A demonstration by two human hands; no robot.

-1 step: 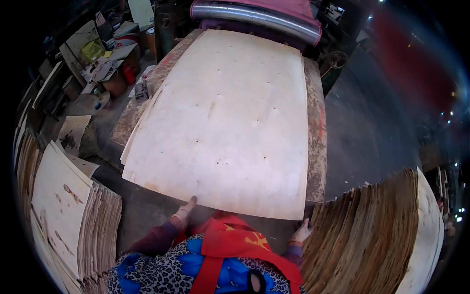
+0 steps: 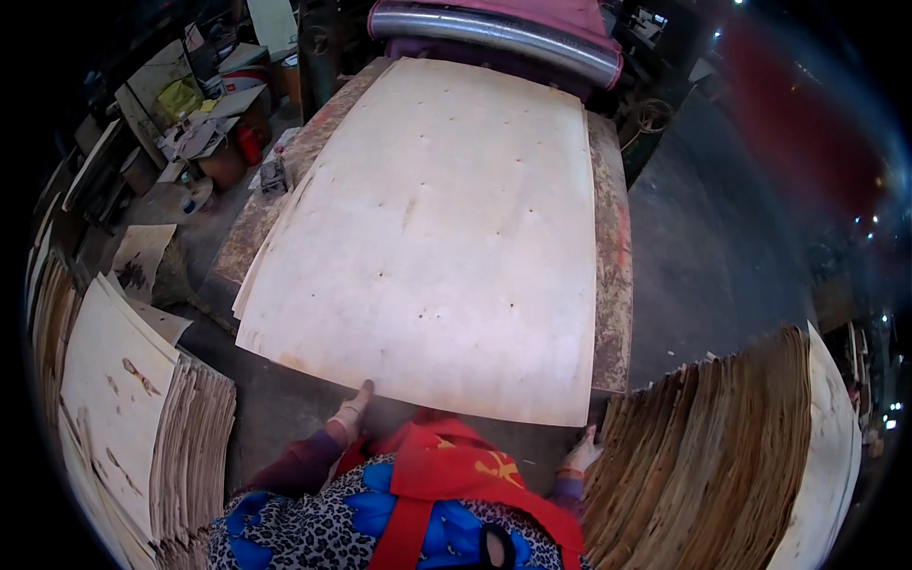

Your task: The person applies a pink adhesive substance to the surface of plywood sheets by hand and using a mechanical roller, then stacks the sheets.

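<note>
A large, pale wood veneer sheet [image 2: 446,237] with small dark knots lies on top of other sheets, whose edges show along the left side. At its near edge, my left hand [image 2: 350,414] has its thumb over the rim, and the fingers are hidden beneath. My right hand [image 2: 582,452] is just below the near right corner, with the thumb pointing up toward it. How its fingers are set, and whether they touch the sheet, cannot be made out. Under the veneer is a worn, stained board [image 2: 613,275].
A shiny metal roller [image 2: 494,40] with pink cloth spans the far end. Veneer stacks stand close on my left [image 2: 195,446] and right [image 2: 703,446]. Beyond the left side are a red bottle-shaped object [image 2: 248,144] and assorted clutter. Concrete floor [image 2: 708,275] lies to the right.
Both hands have shifted very slightly to the left, my left hand a little more. The veneer sheet lies practically as before.
</note>
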